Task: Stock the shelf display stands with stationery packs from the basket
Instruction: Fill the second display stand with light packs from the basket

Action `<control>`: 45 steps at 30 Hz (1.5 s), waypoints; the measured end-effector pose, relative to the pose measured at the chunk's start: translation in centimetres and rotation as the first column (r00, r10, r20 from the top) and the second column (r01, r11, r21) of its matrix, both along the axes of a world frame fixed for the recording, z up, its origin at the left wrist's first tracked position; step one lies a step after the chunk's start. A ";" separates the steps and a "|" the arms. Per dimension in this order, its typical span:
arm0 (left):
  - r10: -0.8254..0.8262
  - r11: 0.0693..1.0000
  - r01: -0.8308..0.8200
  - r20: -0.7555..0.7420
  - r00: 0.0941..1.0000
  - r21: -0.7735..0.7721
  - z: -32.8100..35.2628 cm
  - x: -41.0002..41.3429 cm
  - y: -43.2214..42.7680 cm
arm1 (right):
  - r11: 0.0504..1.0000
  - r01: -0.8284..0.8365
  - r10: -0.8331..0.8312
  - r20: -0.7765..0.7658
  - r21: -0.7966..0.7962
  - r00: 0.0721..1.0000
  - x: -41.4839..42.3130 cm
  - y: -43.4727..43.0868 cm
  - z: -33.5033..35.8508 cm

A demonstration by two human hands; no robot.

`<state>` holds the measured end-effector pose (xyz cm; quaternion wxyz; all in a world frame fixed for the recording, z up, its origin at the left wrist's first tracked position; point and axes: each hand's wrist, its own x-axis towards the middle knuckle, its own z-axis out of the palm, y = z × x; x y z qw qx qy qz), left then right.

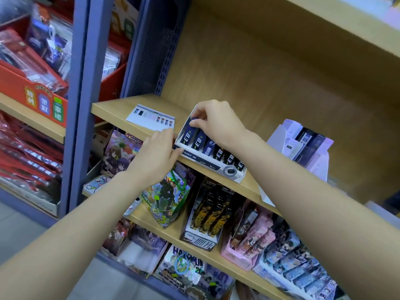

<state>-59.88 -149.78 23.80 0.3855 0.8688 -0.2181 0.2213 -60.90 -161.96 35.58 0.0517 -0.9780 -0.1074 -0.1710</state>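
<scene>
Navy-blue stationery pack (193, 124), slim and sleeved, sits at the back left corner of a white cardboard display stand (195, 156) on a wooden shelf (116, 107), pinched at its upper end by the fingers (201, 116) of a stocker's right hand (218, 124). Matching packs fill the row in front of it. The left hand (155, 154), fingers loosely extended and holding nothing, lies against the stand's front left corner at the shelf edge, apparently steadying it. The pack looks light, stiff and glossy, best held by its narrow edges near the top; the stand looks light enough to slide. A white printed card (150, 116) lies just left. No basket is visible.
</scene>
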 end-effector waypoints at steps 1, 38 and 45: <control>0.003 1.000 -0.003 0.003 1.000 0.000 0.0 0.0 0.0 | 1.000 -0.003 0.003 0.016 0.006 1.000 -0.1 0.1 -0.1; -0.042 0.867 0.341 -0.628 0.777 0.363 -33.6 -17.9 -6.7 | 0.952 0.271 -0.027 -0.840 0.143 0.541 -27.9 -14.7 -45.8; -0.062 0.965 0.240 -0.789 0.611 0.110 -36.1 -19.1 -7.2 | 0.861 0.409 0.110 -0.896 0.302 0.430 -27.3 -11.1 -49.9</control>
